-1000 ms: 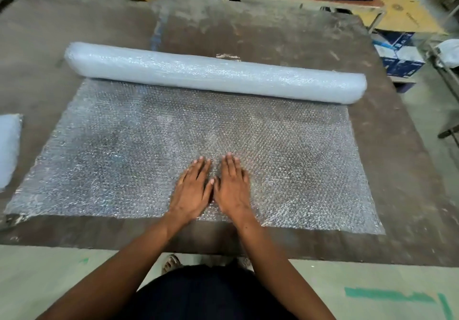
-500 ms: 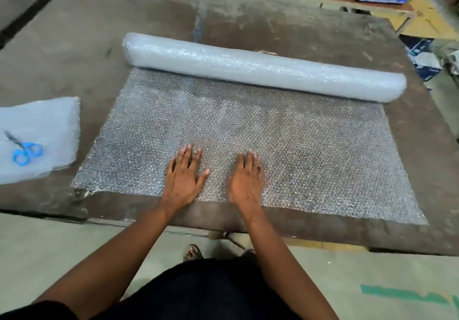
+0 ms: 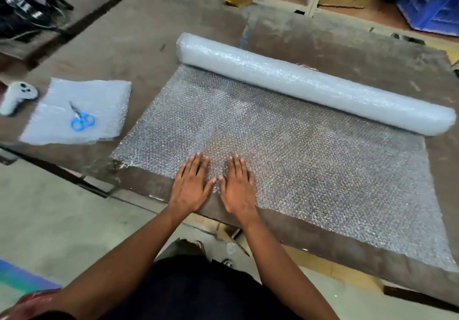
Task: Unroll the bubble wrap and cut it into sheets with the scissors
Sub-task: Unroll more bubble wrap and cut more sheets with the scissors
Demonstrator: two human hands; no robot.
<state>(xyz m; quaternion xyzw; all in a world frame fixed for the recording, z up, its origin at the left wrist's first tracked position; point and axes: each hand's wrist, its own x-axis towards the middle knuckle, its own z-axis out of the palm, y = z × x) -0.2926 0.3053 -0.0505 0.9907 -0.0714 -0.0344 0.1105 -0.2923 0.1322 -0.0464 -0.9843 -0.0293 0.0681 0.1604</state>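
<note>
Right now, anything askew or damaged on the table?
Mostly tidy. The unrolled bubble wrap lies flat under both hands, left and right. Its near left corner looks crumpled. The scissors rest on a cut sheet, off to the left.

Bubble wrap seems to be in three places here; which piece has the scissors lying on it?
The small cut stack of bubble wrap at the left, beside the hands-free white controller; blue-handled scissors rest on it. The roll and unrolled sheet carry none.
</note>
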